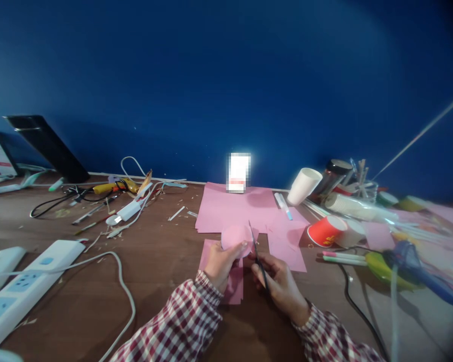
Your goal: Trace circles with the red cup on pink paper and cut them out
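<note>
My left hand (222,262) pinches a pink paper piece (234,235) with a rounded upper edge, the thumb lying on top of it. In my right hand (281,284) is a pair of dark-handled scissors (259,261), its blades pointing away from me along the paper's right edge. Whether the blades touch the paper I cannot tell. Beneath and behind the hands lie larger pink paper sheets (232,206). Another pink sheet (289,241) lies to the right, and a narrower pink strip (232,286) is partly hidden under my left hand.
A bright, pixelated panel (238,173) stands against the blue wall. On the right are a white paper cup (305,186), a red cup (326,231), markers (283,205) and a glue gun (407,256). A power strip (33,281) and cables (123,286) occupy the left.
</note>
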Demonstrator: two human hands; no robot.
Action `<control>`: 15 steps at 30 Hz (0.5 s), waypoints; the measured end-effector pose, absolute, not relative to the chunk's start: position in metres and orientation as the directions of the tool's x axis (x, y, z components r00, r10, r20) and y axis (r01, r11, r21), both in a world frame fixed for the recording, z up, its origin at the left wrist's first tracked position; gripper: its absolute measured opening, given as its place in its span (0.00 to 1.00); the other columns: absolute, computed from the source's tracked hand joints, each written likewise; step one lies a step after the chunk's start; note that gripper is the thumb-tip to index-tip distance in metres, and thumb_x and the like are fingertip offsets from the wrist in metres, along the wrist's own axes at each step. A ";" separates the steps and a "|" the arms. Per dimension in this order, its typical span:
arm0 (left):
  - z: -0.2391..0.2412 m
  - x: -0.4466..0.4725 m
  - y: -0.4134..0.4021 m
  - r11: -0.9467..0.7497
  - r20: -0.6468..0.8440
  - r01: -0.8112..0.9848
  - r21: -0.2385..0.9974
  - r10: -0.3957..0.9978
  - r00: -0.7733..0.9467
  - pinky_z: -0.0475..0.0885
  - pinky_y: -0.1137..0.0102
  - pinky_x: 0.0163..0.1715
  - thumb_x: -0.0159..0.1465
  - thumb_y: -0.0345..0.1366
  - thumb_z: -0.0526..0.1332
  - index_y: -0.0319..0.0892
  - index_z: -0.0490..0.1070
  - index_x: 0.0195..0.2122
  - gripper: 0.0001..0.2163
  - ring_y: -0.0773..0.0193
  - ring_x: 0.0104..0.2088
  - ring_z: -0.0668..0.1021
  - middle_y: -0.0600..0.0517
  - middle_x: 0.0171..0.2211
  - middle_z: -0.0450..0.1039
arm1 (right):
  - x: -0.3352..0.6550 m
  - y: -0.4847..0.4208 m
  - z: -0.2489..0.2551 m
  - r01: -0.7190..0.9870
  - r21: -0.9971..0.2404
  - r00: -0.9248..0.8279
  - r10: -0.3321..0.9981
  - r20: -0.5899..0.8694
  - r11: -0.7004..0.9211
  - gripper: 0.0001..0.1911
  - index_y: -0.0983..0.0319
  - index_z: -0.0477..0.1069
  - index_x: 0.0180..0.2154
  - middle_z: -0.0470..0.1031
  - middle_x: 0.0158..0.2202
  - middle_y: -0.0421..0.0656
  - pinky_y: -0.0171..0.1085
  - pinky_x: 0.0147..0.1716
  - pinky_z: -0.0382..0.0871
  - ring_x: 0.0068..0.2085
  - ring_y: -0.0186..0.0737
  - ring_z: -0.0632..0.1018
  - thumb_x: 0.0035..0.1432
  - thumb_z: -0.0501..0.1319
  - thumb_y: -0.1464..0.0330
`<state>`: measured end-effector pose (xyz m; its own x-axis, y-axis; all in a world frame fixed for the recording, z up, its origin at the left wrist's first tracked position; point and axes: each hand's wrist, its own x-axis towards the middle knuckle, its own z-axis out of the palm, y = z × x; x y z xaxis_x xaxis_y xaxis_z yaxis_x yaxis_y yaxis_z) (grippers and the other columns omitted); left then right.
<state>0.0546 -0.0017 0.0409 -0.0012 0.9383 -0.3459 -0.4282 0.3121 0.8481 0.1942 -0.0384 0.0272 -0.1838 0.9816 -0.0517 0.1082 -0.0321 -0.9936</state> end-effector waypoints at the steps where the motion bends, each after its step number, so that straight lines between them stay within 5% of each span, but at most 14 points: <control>1: 0.042 0.055 -0.002 0.313 -0.346 -0.430 0.847 0.938 0.001 0.59 0.79 0.14 0.42 0.39 0.72 0.31 0.76 0.25 0.15 0.75 0.16 0.66 0.50 0.18 0.72 | 0.194 -0.038 0.027 0.106 -0.994 -0.181 0.982 -0.051 -0.032 0.20 0.66 0.71 0.43 0.64 0.21 0.37 0.29 0.19 0.63 0.21 0.29 0.66 0.56 0.60 0.56; 15: 0.042 0.051 -0.001 0.334 -0.363 -0.457 0.824 0.931 0.027 0.59 0.79 0.13 0.42 0.38 0.73 0.32 0.76 0.27 0.15 0.76 0.15 0.65 0.52 0.17 0.71 | 0.197 -0.039 0.026 0.123 -0.992 -0.191 0.980 -0.047 -0.024 0.19 0.65 0.71 0.42 0.63 0.20 0.37 0.28 0.18 0.60 0.21 0.29 0.65 0.57 0.60 0.57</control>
